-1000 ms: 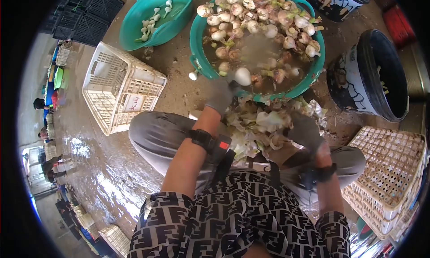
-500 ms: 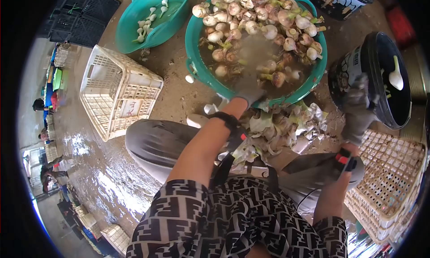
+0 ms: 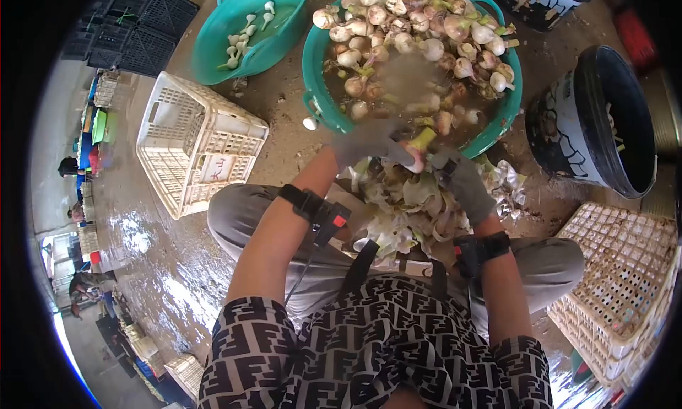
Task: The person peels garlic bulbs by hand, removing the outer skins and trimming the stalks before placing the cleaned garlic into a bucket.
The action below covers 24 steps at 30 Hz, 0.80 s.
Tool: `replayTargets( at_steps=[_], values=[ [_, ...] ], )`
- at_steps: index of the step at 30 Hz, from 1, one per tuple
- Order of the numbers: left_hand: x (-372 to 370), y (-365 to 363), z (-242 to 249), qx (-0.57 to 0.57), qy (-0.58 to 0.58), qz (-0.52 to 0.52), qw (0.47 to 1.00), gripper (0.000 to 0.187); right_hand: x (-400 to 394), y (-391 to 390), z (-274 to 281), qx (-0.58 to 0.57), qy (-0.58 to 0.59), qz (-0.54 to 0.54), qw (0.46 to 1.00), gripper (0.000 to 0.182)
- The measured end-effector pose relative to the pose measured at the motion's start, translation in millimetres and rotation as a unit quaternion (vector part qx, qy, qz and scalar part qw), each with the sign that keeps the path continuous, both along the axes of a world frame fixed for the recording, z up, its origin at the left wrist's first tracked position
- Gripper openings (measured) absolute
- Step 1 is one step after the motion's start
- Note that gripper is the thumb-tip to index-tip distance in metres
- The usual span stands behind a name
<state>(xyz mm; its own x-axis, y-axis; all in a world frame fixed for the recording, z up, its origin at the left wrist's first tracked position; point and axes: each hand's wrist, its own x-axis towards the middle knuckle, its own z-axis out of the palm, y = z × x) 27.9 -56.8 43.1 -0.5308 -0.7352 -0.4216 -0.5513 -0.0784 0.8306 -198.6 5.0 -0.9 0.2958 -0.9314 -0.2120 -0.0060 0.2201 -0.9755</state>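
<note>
My left hand [image 3: 373, 142], in a grey glove, is closed on a garlic bulb [image 3: 414, 157] with a short green stem, held at the near rim of the green tub [image 3: 310, 89]. Close on the bulb's other side is my right hand [image 3: 465, 189], gloved too, its fingers bent inward with something dark at the fingertips that I cannot make out. Muddy water and many unpeeled garlic bulbs [image 3: 403, 43] fill the tub. Beneath both hands, a heap of peeled-off garlic skins [image 3: 408, 210] lies between my legs.
A black bucket [image 3: 568, 125] stands tilted at the right, above an upturned white crate [image 3: 618, 267]. Left of the tub are another white crate [image 3: 202, 146] and a green basin [image 3: 206, 54] with several clean garlic bulbs [image 3: 240, 43]. Wet floor [image 3: 163, 267] stretches left.
My left hand has come back from the tub's water with a garlic bulb. My right hand has moved left from the black bucket, where a clean bulb was dropping in.
</note>
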Motion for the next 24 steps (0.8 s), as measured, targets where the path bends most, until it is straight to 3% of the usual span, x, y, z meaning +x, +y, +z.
replayTargets(
  at_steps=[1,3,4,7,10,13,16,18,21,22,24],
  values=[
    [-3.4,1.3,1.7,0.043,0.026,-0.021,0.999,0.081,6.9,-0.5,12.3,-0.007,0.001,0.013,1.000,0.018],
    [-8.4,7.7,12.5,0.017,0.026,-0.049,0.998,0.080,12.4,0.3,36.5,0.116,-0.089,0.016,0.989,0.018],
    [-11.4,11.1,18.2,0.003,0.026,-0.064,0.998,0.080,12.4,1.4,33.8,0.115,-0.100,-0.007,0.988,0.018],
    [-20.4,20.9,7.3,-0.008,0.075,-0.005,0.997,0.076,8.1,4.1,15.4,0.107,-0.112,-0.056,0.986,0.017],
    [-42.5,51.2,-10.3,-0.109,0.123,0.082,0.983,0.071,-4.7,7.1,13.1,0.107,-0.109,-0.065,0.986,0.015],
    [-55.5,69.1,-21.7,0.003,0.238,0.214,0.948,0.069,-5.4,11.3,15.6,0.112,-0.122,-0.063,0.984,0.014],
    [-54.7,71.0,-22.5,0.062,0.256,0.222,0.939,0.067,-4.4,14.1,16.3,0.091,-0.121,-0.058,0.987,0.012],
    [-52.6,70.2,-25.3,0.009,0.244,0.209,0.947,0.066,-1.6,14.8,21.2,0.114,-0.173,-0.073,0.976,0.012],
    [-53.1,72.8,-21.5,-0.143,0.159,0.163,0.963,0.064,0.5,13.2,28.5,0.122,-0.055,-0.080,0.988,0.014],
    [-53.8,75.1,-16.9,-0.204,0.119,0.143,0.961,0.064,-0.5,13.8,27.5,0.133,-0.063,-0.081,0.986,0.014],
    [-55.3,76.6,-20.3,-0.170,0.151,0.161,0.960,0.062,-1.8,14.0,26.6,0.155,-0.079,-0.081,0.981,0.016]
  ],
)
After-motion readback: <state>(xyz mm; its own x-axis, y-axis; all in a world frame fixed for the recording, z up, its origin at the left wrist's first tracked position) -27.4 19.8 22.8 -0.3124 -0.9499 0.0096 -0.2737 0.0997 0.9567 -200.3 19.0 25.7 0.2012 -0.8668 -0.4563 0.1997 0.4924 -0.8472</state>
